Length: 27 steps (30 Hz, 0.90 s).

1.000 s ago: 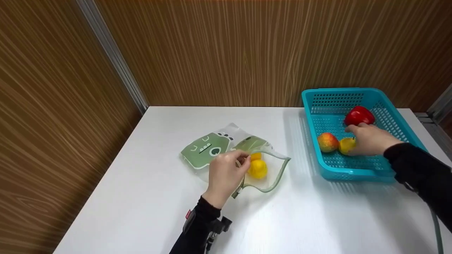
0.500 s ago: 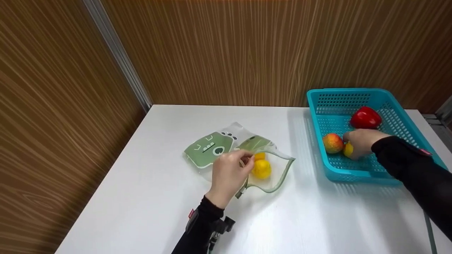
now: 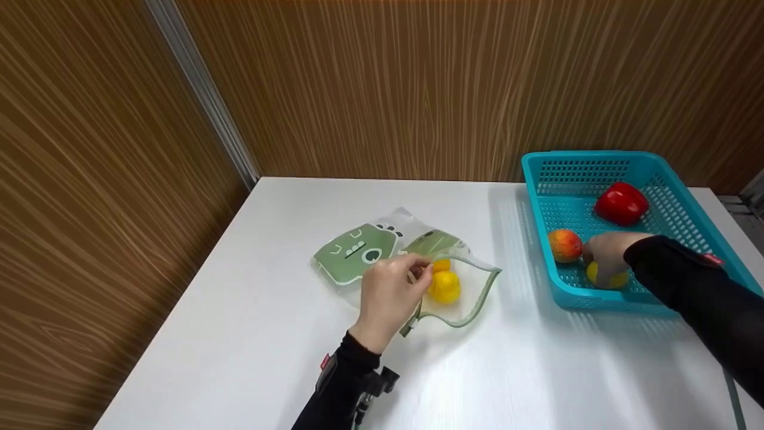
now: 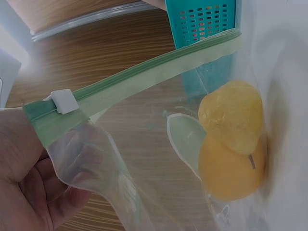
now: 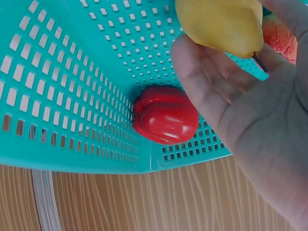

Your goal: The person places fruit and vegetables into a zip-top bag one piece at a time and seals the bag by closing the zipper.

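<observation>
In the head view my left hand point(image 3: 394, 292) pinches the rim of a clear zip bag point(image 3: 477, 298) that has green cartoon print. The left wrist view shows a white zip slider point(image 4: 65, 101) close to that hand and a green zip strip. Inside the bag lie a yellow pear point(image 4: 231, 113) and an orange-yellow round fruit point(image 4: 231, 168). Reaching down into the teal basket point(image 3: 558, 295), my right hand point(image 3: 609, 254) curls its fingers and thumb around another yellow pear point(image 5: 221, 24), whose dark stem points toward the palm.
A red bell pepper point(image 3: 621, 203) sits toward the back of the basket. At its left side lies a red-and-yellow round fruit point(image 3: 564, 245), beside the right hand. The white table point(image 3: 250, 310) meets wood-grain panels point(image 3: 382, 89) at the back and left.
The right hand has lowered in the basket and curled around the pear, which has shifted toward the basket's front, away from the red-and-yellow fruit. The left hand keeps its hold on the bag.
</observation>
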Each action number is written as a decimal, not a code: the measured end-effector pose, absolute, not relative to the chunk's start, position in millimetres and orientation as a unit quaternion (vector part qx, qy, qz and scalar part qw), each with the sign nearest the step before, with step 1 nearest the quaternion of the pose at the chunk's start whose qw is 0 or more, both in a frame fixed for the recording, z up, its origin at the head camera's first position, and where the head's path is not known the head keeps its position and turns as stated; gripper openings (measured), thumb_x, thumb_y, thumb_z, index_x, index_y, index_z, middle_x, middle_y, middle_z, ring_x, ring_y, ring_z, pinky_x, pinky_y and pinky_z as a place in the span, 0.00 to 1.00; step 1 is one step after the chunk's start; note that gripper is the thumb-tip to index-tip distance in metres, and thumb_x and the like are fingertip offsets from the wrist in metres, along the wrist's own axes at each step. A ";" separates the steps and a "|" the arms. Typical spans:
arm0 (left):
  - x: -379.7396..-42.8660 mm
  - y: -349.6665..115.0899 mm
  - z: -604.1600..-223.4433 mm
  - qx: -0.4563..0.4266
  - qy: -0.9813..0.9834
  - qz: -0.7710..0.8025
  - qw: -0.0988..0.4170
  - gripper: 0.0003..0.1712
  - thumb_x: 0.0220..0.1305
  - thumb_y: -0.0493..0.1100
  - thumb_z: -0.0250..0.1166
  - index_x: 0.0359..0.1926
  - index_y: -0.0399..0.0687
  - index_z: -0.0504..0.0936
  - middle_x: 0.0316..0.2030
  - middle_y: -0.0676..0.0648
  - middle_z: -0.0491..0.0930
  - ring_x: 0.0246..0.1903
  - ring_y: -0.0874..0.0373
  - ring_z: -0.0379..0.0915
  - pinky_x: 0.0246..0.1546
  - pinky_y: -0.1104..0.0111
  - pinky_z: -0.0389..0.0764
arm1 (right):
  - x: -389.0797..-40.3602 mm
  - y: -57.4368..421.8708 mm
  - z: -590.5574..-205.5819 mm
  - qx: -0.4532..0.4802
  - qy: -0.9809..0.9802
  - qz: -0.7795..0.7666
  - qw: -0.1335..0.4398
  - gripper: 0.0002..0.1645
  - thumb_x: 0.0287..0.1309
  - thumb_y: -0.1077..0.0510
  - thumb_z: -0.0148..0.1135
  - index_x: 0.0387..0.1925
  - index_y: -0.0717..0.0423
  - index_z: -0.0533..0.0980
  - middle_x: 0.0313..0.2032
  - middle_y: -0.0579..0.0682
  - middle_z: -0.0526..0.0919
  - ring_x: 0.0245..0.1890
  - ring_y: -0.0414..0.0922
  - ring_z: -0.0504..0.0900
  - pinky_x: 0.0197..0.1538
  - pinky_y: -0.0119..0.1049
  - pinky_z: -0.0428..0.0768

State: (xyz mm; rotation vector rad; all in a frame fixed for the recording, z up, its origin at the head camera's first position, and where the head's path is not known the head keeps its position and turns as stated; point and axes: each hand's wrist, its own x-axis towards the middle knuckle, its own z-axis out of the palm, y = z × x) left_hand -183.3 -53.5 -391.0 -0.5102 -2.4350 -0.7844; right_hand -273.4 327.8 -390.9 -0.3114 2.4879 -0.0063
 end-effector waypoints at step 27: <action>-182.3 -54.3 -391.5 -0.187 -0.900 -0.303 0.252 0.06 0.57 0.45 0.66 0.33 0.52 0.87 0.23 0.56 0.86 0.21 0.67 0.77 0.22 0.81 0.68 | -254.0 336.9 -362.5 -0.133 0.980 -0.034 0.147 0.38 0.30 0.46 0.77 0.46 0.56 0.75 0.41 0.60 0.75 0.37 0.52 0.73 0.31 0.40 0.79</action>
